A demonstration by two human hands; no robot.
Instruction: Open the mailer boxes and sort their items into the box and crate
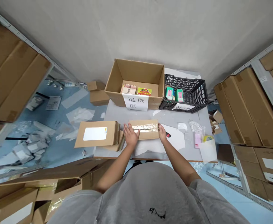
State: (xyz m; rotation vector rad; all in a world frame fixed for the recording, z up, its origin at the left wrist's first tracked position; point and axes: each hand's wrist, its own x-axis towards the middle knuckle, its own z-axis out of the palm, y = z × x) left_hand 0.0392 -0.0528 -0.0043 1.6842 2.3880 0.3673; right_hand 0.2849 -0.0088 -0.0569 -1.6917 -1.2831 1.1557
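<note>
A small cardboard box (144, 134) with shiny clear tape along its top lies on the table in front of me. My left hand (130, 136) grips its left end, thumb along the near side and fingers over the end. At the opposite end, my right hand (162, 133) holds the box's right edge, with its fingertips partly hidden. Just left of my left hand, a larger cardboard box (80, 138) bearing a white label rests over another flat carton (120, 145). Under and right of the taped box spreads a white sheet (177, 138).
An open carton (113, 77) with packets stands at the back of the table (117, 113), beside a black plastic crate (197, 90) holding small green boxes. Bubble wrap (197, 127) and a tape roll (208, 138) lie at right. Shelves of cartons (251, 105) flank both sides.
</note>
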